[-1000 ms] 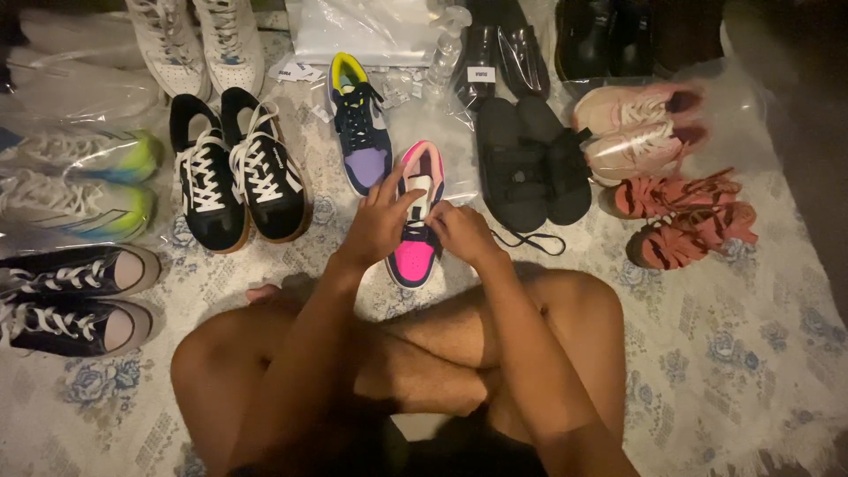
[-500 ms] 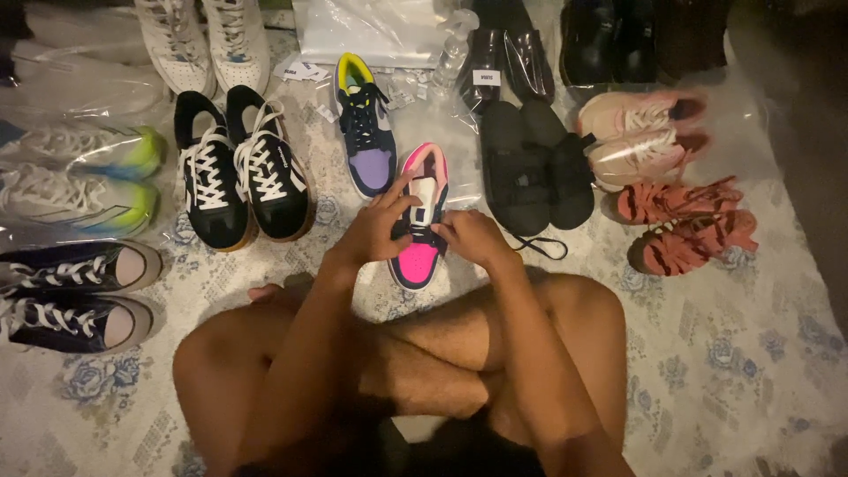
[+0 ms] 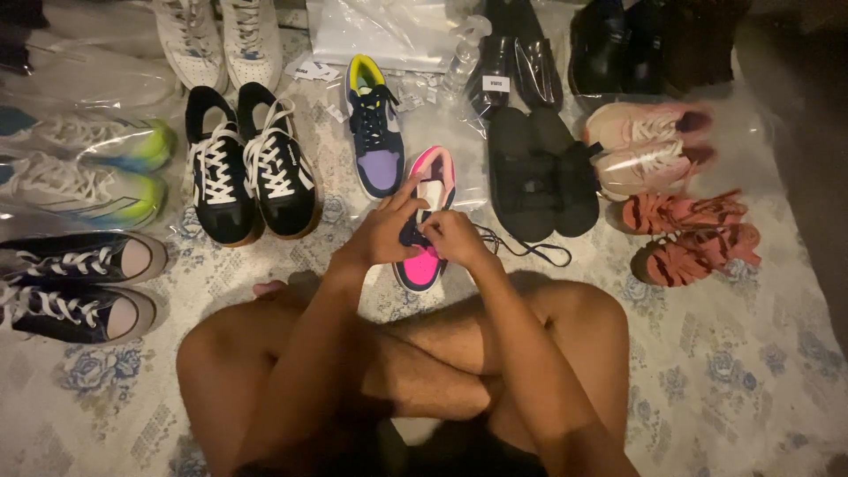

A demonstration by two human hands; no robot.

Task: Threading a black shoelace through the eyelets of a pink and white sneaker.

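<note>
Sitting cross-legged on a flowered sheet [image 3: 751, 371], the person works with both hands on a pink sneaker [image 3: 426, 221] that lies just before the knees. The left hand [image 3: 384, 231] and right hand [image 3: 452, 237] have fingers curled closed, pinching its dark laces over the tongue. A purple sneaker [image 3: 375, 132] stands just beside it, black sneakers [image 3: 252, 168] further left.

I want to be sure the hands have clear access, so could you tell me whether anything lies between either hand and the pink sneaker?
Nothing visible does. The left hand and right hand both rest directly on the pink sneaker, fingers at its laces. The purple sneaker lies apart on its left.
</note>
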